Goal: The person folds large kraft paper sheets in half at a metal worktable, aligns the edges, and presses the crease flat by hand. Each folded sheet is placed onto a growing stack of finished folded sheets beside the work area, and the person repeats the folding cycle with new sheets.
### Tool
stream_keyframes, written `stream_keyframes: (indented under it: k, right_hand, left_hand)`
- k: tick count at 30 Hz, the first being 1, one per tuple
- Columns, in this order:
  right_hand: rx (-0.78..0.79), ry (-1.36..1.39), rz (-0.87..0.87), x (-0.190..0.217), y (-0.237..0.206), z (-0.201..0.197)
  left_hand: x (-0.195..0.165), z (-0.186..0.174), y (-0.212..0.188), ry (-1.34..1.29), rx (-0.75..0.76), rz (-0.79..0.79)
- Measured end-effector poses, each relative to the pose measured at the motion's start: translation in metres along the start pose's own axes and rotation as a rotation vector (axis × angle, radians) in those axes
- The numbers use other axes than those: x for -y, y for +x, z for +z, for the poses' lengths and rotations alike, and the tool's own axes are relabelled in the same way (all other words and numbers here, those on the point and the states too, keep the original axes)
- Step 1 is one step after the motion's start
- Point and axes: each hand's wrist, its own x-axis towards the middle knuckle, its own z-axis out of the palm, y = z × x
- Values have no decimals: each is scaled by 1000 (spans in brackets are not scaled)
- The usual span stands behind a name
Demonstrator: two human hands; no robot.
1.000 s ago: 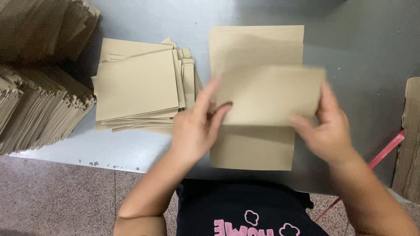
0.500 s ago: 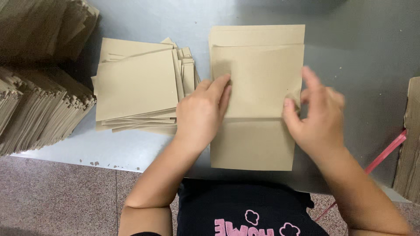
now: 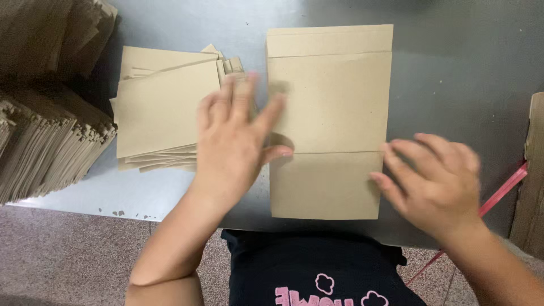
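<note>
A tall brown cardboard sheet lies flat on the grey table, with fold lines across it near the top and below the middle. My left hand hovers with spread fingers over the sheet's left edge, blurred by motion, and holds nothing. My right hand is open at the sheet's lower right corner, fingertips near its edge. A fanned stack of similar folded cardboard pieces lies just left of my left hand.
Large bundles of stacked cardboard fill the left side and hang past the table's front edge. Another cardboard stack stands at the far right, with a red strap beside it.
A second ago both hands held the cardboard up. Then they pressed it flat on the sheet. Now both hands have lifted off and moved outward, left hand leftward, right hand rightward.
</note>
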Motion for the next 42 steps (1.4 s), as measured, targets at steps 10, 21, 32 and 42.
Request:
stream_keyframes:
  k: [10,21,32,42]
  right_hand:
    - [-43,559,-239,31,-3,-4]
    - [266,765,-212,31,12,-4]
    - [157,739,-218,38,11,-6]
    - [119,986,-261,11,7,-21]
  left_hand:
    - [-18,3,0,-73,27,412]
    - [50,-69,-68,37,65,-187]
    - [-11,-34,-59,-563,113,286]
    - [0,-6,-42,-534,33,214]
